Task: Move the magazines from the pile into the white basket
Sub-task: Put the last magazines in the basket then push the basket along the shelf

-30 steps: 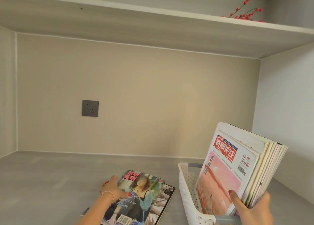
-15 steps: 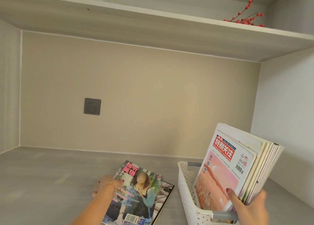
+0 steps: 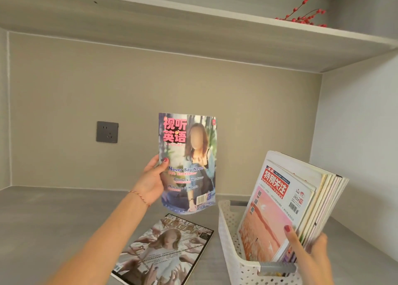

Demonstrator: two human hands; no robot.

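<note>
My left hand (image 3: 151, 182) grips a magazine with pink Chinese lettering (image 3: 187, 162) by its left edge and holds it upright in the air, above the desk and left of the basket. One magazine with a dark cover (image 3: 164, 252) lies flat on the desk below it. The white perforated basket (image 3: 228, 237) stands at the lower right with several magazines upright inside, a pink-covered one (image 3: 273, 216) in front. My right hand (image 3: 305, 250) holds that bundle, leaning it to the right.
The grey desk (image 3: 53, 224) sits in an alcove with a beige back wall and a white side wall close on the right. A grey socket (image 3: 107, 132) is on the back wall. A shelf overhead carries a red berry twig (image 3: 301, 15).
My left hand has lifted the top magazine off the pile and raised it upright, uncovering the dark-covered one beneath. My right hand still holds the bundle in the basket.
</note>
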